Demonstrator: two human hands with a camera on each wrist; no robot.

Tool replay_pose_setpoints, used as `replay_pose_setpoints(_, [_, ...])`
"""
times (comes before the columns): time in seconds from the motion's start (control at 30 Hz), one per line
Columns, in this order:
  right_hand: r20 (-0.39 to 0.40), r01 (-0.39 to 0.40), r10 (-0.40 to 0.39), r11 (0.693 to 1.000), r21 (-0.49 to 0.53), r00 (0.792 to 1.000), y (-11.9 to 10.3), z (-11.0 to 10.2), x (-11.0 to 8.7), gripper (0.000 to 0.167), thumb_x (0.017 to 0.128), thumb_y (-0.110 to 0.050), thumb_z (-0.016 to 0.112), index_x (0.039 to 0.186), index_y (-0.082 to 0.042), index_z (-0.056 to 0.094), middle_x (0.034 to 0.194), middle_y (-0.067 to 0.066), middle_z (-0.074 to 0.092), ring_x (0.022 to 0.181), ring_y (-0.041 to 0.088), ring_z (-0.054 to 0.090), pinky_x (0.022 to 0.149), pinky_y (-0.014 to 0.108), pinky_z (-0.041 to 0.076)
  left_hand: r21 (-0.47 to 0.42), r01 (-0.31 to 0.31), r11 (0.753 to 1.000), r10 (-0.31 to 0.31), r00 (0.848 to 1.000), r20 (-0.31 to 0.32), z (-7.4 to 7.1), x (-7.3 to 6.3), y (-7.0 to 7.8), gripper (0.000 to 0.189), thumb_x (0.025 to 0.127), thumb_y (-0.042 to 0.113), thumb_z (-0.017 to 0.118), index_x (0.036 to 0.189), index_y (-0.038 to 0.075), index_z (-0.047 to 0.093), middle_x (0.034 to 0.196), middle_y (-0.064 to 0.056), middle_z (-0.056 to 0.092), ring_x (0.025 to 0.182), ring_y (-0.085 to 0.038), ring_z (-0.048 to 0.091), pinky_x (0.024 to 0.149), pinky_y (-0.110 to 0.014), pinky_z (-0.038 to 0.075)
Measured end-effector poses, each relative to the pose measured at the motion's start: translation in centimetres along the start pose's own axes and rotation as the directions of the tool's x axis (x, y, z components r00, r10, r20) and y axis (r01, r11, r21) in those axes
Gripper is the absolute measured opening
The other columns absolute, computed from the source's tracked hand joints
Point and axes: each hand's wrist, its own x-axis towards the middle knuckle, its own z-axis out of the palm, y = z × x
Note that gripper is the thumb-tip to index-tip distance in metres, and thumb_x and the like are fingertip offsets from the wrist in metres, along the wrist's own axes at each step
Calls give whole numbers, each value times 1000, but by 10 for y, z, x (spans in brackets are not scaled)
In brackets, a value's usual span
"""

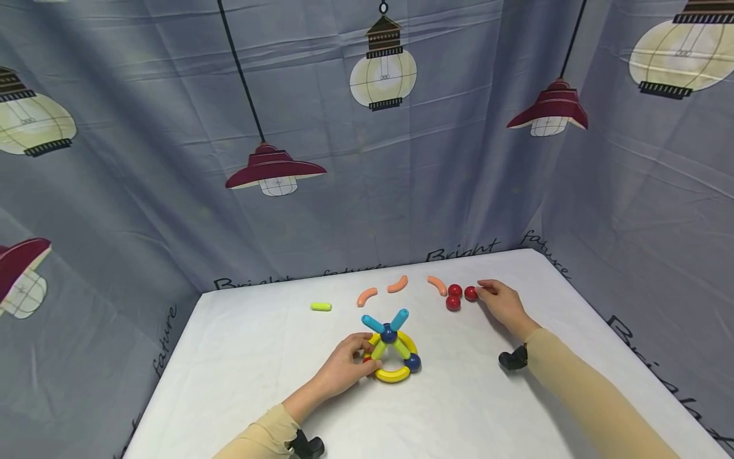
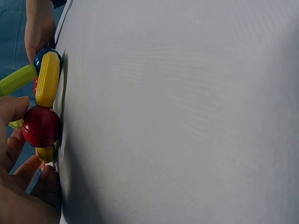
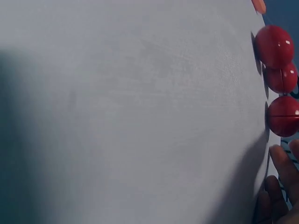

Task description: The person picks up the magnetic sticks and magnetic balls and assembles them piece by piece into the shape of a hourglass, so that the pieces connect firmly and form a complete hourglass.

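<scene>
A small magnetic ball-and-stick model (image 1: 392,375) stands on the white table, with a ring of curved yellow rods, blue balls, green sticks and two light-blue sticks pointing up. My left hand (image 1: 346,364) holds its left side, thumb and fingers around the part near a red ball (image 2: 41,126). Farther back on the right, three loose red balls (image 1: 453,303) sit in a cluster. My right hand (image 1: 504,308) is beside the rightmost red ball (image 1: 471,294), fingertips right at its side. In the right wrist view its fingers (image 3: 283,165) are extended, not wrapped around the ball.
Curved orange rods (image 1: 398,284) lie in a loose row along the back of the table. To their left is a short green stick (image 1: 321,306). A grey curtain (image 1: 367,223) printed with lamps hangs behind the white table (image 1: 241,357) and along its sides.
</scene>
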Motion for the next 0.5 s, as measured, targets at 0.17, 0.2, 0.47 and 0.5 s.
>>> replay_pose_setpoints(0.17, [8, -21, 22, 999, -48, 1000, -2, 0, 1, 55, 107, -39, 50, 149, -2, 48, 148, 26, 49, 138, 48, 31, 112, 65, 27, -4, 13, 1000, -13, 1000, -1, 1, 1, 0, 19, 95, 32, 73, 103, 17, 68, 151, -7, 50, 136, -30, 48, 108, -49, 44])
replay_pose_setpoints(0.2, [12, -22, 23, 998, -54, 1000, -2, 0, 1, 56, 107, -40, 50, 149, -3, 49, 148, 26, 48, 137, 48, 30, 111, 66, 26, -8, 16, 1000, -16, 1000, -1, 1, 1, 0, 18, 95, 32, 73, 103, 17, 68, 151, -7, 50, 135, -29, 48, 108, -49, 44])
replay_pose_setpoints(0.47, [41, -30, 32, 997, -70, 999, -2, 1, 2, 60, 106, -45, 49, 149, -4, 49, 151, 27, 44, 137, 48, 27, 107, 67, 26, -10, 9, 1000, -9, 1000, -3, 1, 1, -2, 18, 94, 31, 74, 103, 17, 68, 150, -7, 51, 134, -28, 50, 108, -48, 44])
replay_pose_setpoints(0.5, [42, -31, 35, 997, -73, 999, -3, 1, 1, 60, 106, -46, 49, 149, -4, 50, 151, 27, 44, 137, 48, 27, 107, 67, 26, -10, 5, 1000, -5, 1000, -3, 1, 1, -2, 18, 94, 31, 74, 103, 16, 69, 150, -7, 51, 134, -28, 50, 107, -49, 44])
